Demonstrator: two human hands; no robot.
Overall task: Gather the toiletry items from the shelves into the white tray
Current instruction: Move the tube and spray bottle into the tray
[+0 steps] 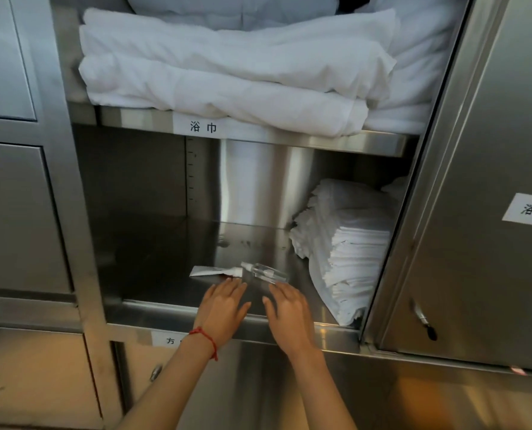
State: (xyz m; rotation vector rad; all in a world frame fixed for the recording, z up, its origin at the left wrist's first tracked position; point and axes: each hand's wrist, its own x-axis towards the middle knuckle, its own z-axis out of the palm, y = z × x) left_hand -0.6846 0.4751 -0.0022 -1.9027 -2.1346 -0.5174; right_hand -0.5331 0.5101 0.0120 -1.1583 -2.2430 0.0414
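On steel shelf [165,243]: tube [215,271], bottle [266,272]; left grip [224,308], right grip [288,315] spread flat.

Open stainless-steel cabinet, middle shelf [165,243]. The left hand [224,308] and right hand [286,315] lie side by side over the front lip, fingers flat and pointing inward. Just beyond the left fingertips lies a small white squeeze tube [215,271]; just beyond the right fingertips lies a clear plastic spray bottle [266,272] on its side, its nozzle end meeting the tube's cap. Right of the right hand, a stack of folded white cloths [348,252] fills the corner. Above both hands, folded white bath towels [227,69] rest on the upper shelf.
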